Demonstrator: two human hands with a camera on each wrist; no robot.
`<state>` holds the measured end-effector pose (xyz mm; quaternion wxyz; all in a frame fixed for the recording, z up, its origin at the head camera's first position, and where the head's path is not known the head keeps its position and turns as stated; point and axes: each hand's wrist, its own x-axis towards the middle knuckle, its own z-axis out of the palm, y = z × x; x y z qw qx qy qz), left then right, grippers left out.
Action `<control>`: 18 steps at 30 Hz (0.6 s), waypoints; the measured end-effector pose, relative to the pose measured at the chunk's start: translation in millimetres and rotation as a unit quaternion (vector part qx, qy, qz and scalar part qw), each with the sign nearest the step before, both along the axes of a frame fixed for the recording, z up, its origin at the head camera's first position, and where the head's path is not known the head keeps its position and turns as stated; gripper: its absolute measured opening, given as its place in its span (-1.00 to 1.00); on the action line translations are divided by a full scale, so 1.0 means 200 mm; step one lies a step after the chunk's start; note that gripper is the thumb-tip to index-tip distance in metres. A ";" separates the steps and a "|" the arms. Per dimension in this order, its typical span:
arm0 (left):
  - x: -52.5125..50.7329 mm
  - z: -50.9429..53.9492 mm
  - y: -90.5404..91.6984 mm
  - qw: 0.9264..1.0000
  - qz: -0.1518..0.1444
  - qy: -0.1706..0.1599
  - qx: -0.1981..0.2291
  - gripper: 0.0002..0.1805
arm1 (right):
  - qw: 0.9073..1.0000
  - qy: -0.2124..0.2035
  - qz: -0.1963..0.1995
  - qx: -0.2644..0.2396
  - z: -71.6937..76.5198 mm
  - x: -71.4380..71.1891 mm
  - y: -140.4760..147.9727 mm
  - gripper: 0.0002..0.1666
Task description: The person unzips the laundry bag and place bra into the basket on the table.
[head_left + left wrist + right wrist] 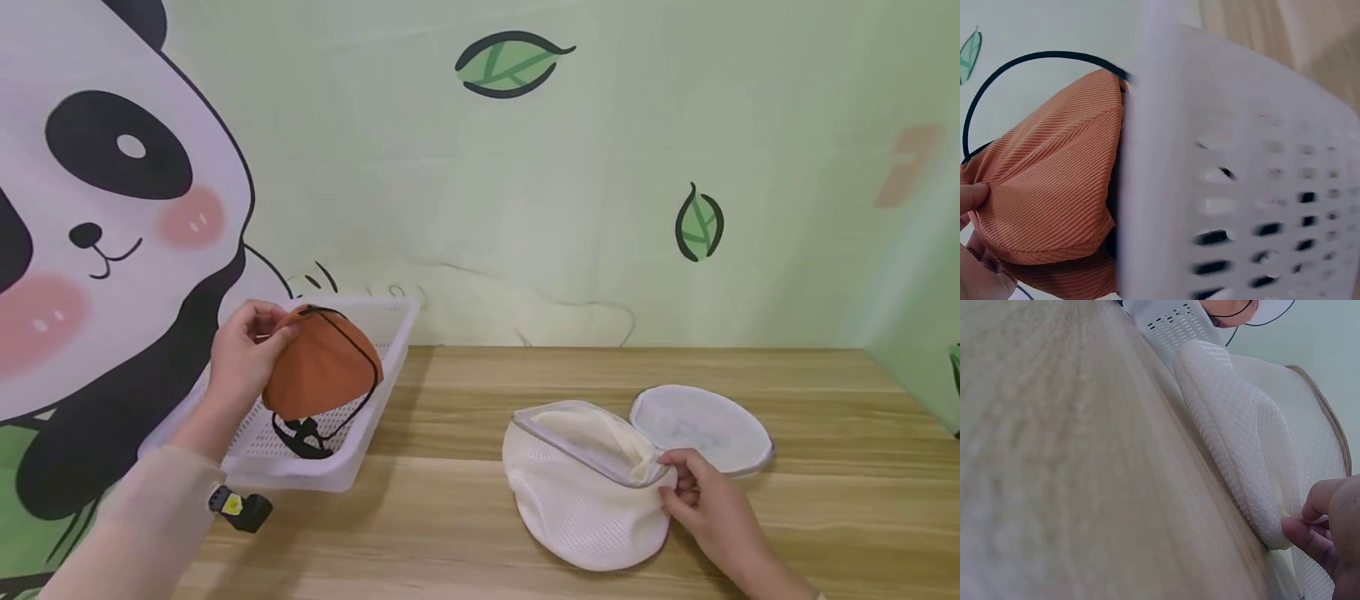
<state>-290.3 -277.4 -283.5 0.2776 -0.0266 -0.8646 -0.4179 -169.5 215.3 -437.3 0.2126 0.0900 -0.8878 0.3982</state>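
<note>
My left hand [251,342] pinches the edge of an orange ribbed bra [322,367] with thin black straps, lifted over a white plastic basket [382,417]. In the left wrist view, the orange fabric [1054,175] bulges beside the basket's rim, and thumb and fingers grip its edge. My right hand [701,500] pinches the rim of a cream mesh laundry bag [592,517], whose zipped mouth gapes open on the table. The right wrist view shows thumb and forefinger on the mesh bag [1235,437]. Part of the bra's black straps hangs down into the basket.
A flat white oval pouch [701,429] with a dark edge lies behind the right hand. The wooden table [450,417] runs back to a green wall cloth [600,167] printed with a panda and leaves. A small black camera [243,508] sits on the left wrist.
</note>
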 end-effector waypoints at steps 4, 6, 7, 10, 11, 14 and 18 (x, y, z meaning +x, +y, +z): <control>0.01 -0.06 -0.02 1.000 0.009 -0.003 -0.005 -0.71 | 1.000 0.001 0.003 -0.001 0.00 0.00 0.00 -0.62; 0.02 -0.08 -0.03 1.000 0.019 -0.009 -0.005 -0.71 | 1.000 -0.001 0.004 -0.004 -0.01 0.00 0.00 -0.62; 0.02 -0.08 -0.04 1.000 0.025 -0.014 -0.005 -0.71 | 1.000 -0.002 0.004 -0.005 -0.01 0.00 0.00 -0.62; 0.03 -0.10 -0.07 0.998 0.044 -0.034 -0.002 -0.69 | 1.000 -0.002 0.002 -0.002 -0.01 0.00 0.00 -0.62; 0.04 -0.11 -0.08 0.998 0.051 -0.042 -0.001 -0.68 | 1.000 -0.001 0.002 -0.002 0.00 0.00 0.00 -0.62; 0.05 -0.12 -0.10 0.995 0.068 -0.066 -0.002 -0.66 | 1.000 0.003 0.002 0.000 0.00 0.00 0.00 -0.62; 0.05 -0.16 -0.13 0.993 0.072 -0.091 -0.012 -0.68 | 1.000 0.002 0.003 -0.002 0.00 0.00 0.00 -0.62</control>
